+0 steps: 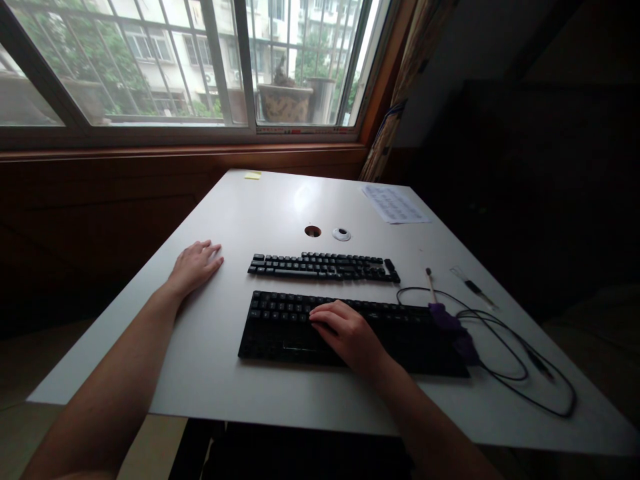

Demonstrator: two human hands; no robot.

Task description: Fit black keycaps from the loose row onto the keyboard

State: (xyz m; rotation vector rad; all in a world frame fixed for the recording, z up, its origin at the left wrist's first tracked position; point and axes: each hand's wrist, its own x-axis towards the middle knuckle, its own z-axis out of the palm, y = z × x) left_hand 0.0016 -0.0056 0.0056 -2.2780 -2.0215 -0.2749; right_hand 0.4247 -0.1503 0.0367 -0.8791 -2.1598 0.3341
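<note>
My left hand lies flat and open on the white table, left of the keyboards, holding nothing. My right hand rests palm down on the near black keyboard, fingers stretched toward its middle keys. A smaller black keyboard lies just behind it. A purple cloth sits on the near keyboard's right end.
A black cable loops at the right of the table. A thin brush and a pen-like tool lie nearby. Behind are a round cable hole, its white cap, a printed sheet and a yellow note.
</note>
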